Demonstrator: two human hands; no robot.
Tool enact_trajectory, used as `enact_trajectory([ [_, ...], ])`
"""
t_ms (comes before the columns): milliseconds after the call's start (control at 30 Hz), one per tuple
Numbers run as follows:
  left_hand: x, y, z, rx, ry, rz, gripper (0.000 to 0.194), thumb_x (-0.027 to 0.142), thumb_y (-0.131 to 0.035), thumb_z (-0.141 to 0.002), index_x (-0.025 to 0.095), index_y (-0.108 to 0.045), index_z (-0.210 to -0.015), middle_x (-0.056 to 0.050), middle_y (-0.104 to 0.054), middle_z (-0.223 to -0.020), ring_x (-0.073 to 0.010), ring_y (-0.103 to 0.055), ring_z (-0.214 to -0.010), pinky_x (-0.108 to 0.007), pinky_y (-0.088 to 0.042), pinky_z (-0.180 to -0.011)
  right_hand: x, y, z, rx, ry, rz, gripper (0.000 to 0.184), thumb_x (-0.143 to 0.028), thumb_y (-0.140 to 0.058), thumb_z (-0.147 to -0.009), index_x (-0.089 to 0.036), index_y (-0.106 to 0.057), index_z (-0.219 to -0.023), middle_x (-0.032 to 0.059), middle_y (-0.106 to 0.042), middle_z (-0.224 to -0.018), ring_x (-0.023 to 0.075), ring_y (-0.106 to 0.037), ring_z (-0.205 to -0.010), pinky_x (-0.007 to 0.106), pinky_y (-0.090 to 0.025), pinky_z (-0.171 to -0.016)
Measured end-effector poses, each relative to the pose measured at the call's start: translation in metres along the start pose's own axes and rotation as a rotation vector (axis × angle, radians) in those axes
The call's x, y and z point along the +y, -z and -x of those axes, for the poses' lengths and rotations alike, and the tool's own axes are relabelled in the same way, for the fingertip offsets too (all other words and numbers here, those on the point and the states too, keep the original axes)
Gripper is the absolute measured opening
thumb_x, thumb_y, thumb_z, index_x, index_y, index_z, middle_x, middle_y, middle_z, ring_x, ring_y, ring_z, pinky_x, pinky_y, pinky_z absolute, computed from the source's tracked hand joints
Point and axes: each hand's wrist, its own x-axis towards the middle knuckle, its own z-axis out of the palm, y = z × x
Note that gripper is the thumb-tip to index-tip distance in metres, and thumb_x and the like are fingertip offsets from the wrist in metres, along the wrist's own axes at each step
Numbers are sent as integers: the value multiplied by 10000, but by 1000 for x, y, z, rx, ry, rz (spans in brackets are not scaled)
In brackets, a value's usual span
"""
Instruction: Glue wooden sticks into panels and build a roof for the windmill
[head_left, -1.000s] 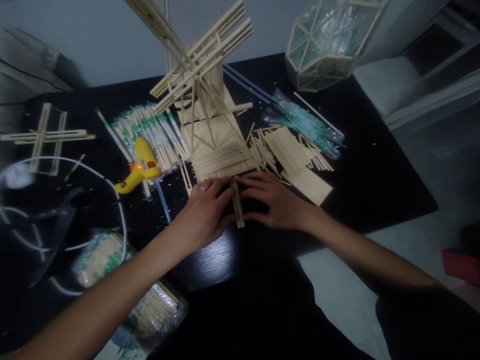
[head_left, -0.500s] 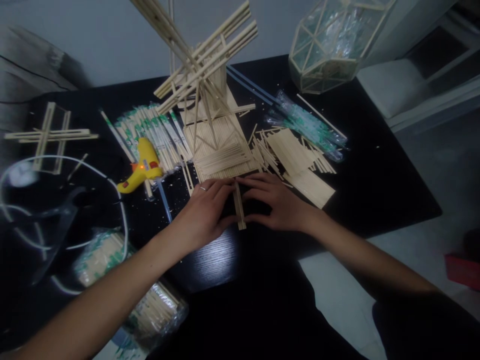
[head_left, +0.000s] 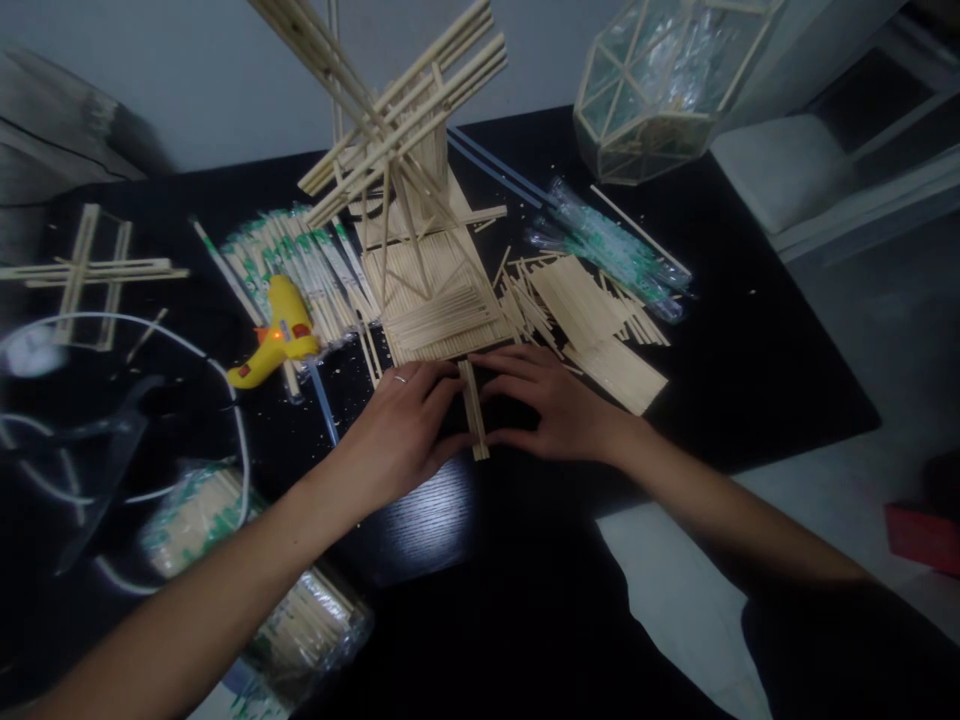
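Observation:
A narrow row of short wooden sticks (head_left: 474, 412), side by side, lies on the black table between my hands. My left hand (head_left: 411, 418) presses its fingers and thumb along the left side of the row; a ring shows on one finger. From the right, my right hand (head_left: 544, 405) pinches the other side, fingertips at the far end and thumb near the close end. Just beyond my fingers is a model windmill (head_left: 409, 160) of wooden sticks, with crossed blades, on a slatted base (head_left: 442, 265). Loose sticks (head_left: 442, 318) lie on that base.
Left of the model are a yellow glue gun (head_left: 281, 335), wrapped chopsticks (head_left: 289, 255) and a white cable (head_left: 241, 430). Slatted panels (head_left: 577, 300) and cut sticks lie to the right, near plastic wrappers (head_left: 607, 250). A faceted glass container (head_left: 649, 100) stands at the back right.
My left fingers have eased slightly away from the far end of the stick row, showing more of it. The right hand keeps its hold. The view shifts slightly.

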Motion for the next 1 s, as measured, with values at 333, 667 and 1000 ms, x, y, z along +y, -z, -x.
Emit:
enact_trajectory([
  [333, 5, 4, 4, -97, -15, -37, 664, 501, -788, -899, 103, -583, -1389, -245, -581, -1469, -431, -575, -1356, -607, -508, -1111, 0, 2, -3, -20, -9, -16, 331, -360, -882, -828, -258, -712, -1093, 99, -634, -1518, 330, -557, -1399, 590, -452, -1167],
  [667, 17, -2, 4, -75, -22, -123, 592, 406, -726, -926, 45, -596, -1377, -295, -574, -1497, -448, -583, -1367, -593, -526, -1113, 0, 2, -10, -12, 7, -20, 286, -303, -842, -840, -236, -690, -1072, 119, -659, -1448, 320, -567, -1377, 557, -451, -1167],
  [1000, 15, -1, 2, -40, -18, -95, 518, 401, -727, -925, 78, -633, -1319, -259, -617, -1470, -428, -625, -1319, -585, -550, -1073, 0, 1, -9, -37, -2, -40, 275, -311, -824, -858, -240, -702, -1094, 122, -642, -1467, 334, -537, -1397, 588, -438, -1168],
])
